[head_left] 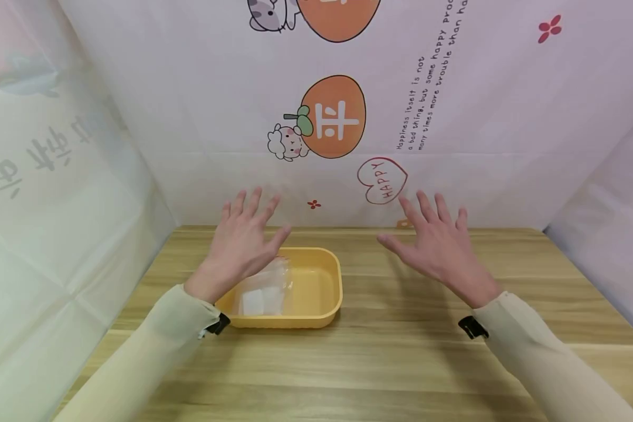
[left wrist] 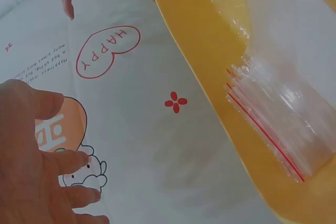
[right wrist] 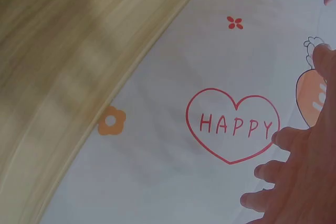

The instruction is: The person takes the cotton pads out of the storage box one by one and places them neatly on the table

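My left hand point(head_left: 242, 243) hovers over the left part of a yellow plastic tray point(head_left: 316, 287), fingers spread and holding nothing. Inside the tray, clear zip bags point(left wrist: 294, 114) with red seal lines lie at its left side; white pieces point(head_left: 253, 302) show through the plastic. Part of the bags is hidden under the left hand and wrist. To the right of the tray, my right hand point(head_left: 438, 249) is held above the wooden table point(head_left: 390, 351), its fingers also spread, touching nothing.
A white printed cloth point(head_left: 211, 117) hangs behind the table's far edge, with a red HAPPY heart point(head_left: 382, 180) on it. More cloth walls stand at the left point(head_left: 42, 205) and right point(head_left: 612, 223). Both sleeves carry a black strap.
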Available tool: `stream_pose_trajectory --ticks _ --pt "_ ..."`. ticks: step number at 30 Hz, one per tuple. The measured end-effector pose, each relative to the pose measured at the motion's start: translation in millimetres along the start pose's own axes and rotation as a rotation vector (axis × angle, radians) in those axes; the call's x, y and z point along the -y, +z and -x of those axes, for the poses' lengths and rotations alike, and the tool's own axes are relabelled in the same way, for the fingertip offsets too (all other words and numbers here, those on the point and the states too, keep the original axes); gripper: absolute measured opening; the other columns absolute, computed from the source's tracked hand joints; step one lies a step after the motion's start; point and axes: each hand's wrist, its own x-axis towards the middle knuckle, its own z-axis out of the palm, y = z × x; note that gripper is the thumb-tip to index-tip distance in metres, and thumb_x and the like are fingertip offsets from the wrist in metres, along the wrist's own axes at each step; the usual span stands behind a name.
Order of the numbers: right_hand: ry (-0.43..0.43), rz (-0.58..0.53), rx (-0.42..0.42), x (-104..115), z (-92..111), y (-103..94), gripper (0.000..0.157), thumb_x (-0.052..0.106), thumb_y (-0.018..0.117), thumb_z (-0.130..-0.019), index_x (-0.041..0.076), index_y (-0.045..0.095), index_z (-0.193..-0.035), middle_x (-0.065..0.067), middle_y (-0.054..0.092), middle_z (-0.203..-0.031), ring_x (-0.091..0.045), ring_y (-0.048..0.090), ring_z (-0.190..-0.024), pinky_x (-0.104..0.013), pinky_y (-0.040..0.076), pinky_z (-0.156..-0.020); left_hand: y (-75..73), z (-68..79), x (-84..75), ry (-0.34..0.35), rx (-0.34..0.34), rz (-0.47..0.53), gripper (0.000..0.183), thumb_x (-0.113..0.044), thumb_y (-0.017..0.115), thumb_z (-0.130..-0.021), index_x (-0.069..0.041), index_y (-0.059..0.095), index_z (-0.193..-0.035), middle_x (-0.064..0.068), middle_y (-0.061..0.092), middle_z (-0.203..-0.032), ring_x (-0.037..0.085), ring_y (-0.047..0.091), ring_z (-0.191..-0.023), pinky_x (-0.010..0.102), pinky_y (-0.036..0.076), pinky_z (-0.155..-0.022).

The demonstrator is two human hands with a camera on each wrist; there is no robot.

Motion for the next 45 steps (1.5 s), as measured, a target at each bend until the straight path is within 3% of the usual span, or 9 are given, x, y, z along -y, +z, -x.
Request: stream_pose_trajectory --ticks 14,23,30,35,45 --pt "-0.018 -0.001 -0.012 7.0 22.5 4.6 0.105 0.087 0.042 -0.092 0.019 0.022 -0.170 -0.018 0.015 -0.174 -0.048 0.007 -0.158 -0.081 -0.001 -0.116 -4.7 21.3 1.4 0.021 -0.010 0.034 0.077 -0.065 0.038 -0.106 -0.022 0.028 -0.169 0.019 0.019 -0.173 0.045 0.013 -0.158 0.066 0.011 -0.126" --pt "-0.053 -0.019 -0.002 11.9 33.5 5.5 0.102 0.082 0.046 -0.096 0.016 0.022 -0.170 -0.023 0.017 -0.172 -0.055 0.016 -0.154 -0.081 0.005 -0.116 -5.0 29.2 2.4 0.024 0.000 0.046 0.077 -0.063 0.043 -0.106 -0.018 0.033 -0.167 0.019 0.020 -0.173 0.047 0.017 -0.157 0.066 0.016 -0.125" --pt "-0.051 -0.035 0.008 13.6 41.9 9.2 0.103 0.081 0.046 -0.096 0.015 0.021 -0.170 -0.023 0.018 -0.172 -0.056 0.015 -0.154 -0.080 0.007 -0.117 -6.6 35.8 3.9 0.024 0.003 0.065 0.077 -0.063 0.043 -0.106 -0.015 0.035 -0.166 0.019 0.021 -0.172 0.047 0.018 -0.156 0.065 0.017 -0.125" --pt "-0.056 -0.054 0.017 15.4 47.6 12.3 0.103 0.080 0.048 -0.096 0.014 0.019 -0.170 -0.024 0.017 -0.172 -0.056 0.015 -0.154 -0.079 0.014 -0.117 -5.8 42.5 5.4 0.021 0.005 0.100 0.078 -0.062 0.045 -0.106 -0.012 0.036 -0.165 0.020 0.021 -0.172 0.047 0.019 -0.156 0.064 0.018 -0.125" --pt "-0.086 -0.164 -0.045 27.2 57.5 17.1 0.104 0.074 0.058 -0.096 0.017 0.014 -0.171 -0.023 0.022 -0.171 -0.055 0.034 -0.147 -0.074 0.035 -0.112 -4.8 55.2 4.9 0.019 -0.010 0.122 0.076 -0.058 0.047 -0.106 -0.009 0.039 -0.164 0.023 0.027 -0.170 0.047 0.025 -0.154 0.061 0.020 -0.126"
